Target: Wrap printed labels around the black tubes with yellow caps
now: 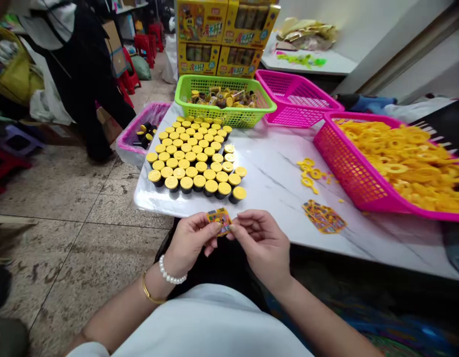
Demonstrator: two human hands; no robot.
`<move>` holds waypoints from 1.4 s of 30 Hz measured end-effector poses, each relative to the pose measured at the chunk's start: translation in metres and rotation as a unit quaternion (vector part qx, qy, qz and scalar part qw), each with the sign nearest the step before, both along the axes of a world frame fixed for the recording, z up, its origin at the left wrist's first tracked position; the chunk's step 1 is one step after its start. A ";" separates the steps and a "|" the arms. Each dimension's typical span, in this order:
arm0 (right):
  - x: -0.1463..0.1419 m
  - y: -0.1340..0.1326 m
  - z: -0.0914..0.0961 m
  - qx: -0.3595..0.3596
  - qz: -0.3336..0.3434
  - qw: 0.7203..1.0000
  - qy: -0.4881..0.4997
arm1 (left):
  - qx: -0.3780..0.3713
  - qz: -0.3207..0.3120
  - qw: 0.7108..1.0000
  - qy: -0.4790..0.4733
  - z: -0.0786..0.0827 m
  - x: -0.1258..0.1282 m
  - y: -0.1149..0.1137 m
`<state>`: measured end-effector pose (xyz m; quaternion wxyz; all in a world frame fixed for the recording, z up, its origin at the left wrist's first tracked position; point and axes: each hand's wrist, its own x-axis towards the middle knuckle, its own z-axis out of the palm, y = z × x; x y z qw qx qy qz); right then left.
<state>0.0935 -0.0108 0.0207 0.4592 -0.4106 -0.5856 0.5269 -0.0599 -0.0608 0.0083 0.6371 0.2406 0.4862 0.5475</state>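
Between my two hands, just off the table's front edge, is a small printed card (219, 218) in orange and purple. My left hand (194, 235) pinches it with the thumb on top. At its right edge, my right hand (261, 243) grips it between thumb and fingertips, the other fingers curled. Just beyond stand rows of black tubs with yellow lids (191, 172), upright and close together. To the right lies a loose pile of similar printed cards (324, 217). A few yellow plastic rings with handles (308, 174) lie behind that pile.
A pink basket (358, 173) heaped with yellow ring pieces stands right. A green basket (229, 118) of small tubes and another pink basket (292, 116) stand behind, before stacked yellow boxes (203, 29). A plastic-lined bin (128, 141) stands left. A person (76, 64) stands beyond.
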 end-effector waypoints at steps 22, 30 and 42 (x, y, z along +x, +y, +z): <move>0.040 0.046 -0.002 0.287 -0.097 0.912 -0.277 | 0.031 -0.078 0.982 0.170 0.001 0.001 0.002; -0.021 -0.003 -0.023 0.036 0.077 0.989 -0.119 | 0.074 0.137 0.963 0.221 -0.001 -0.008 -0.036; -0.046 -0.020 -0.023 0.237 0.068 0.964 -0.097 | 0.180 0.248 0.894 0.327 0.008 -0.011 -0.059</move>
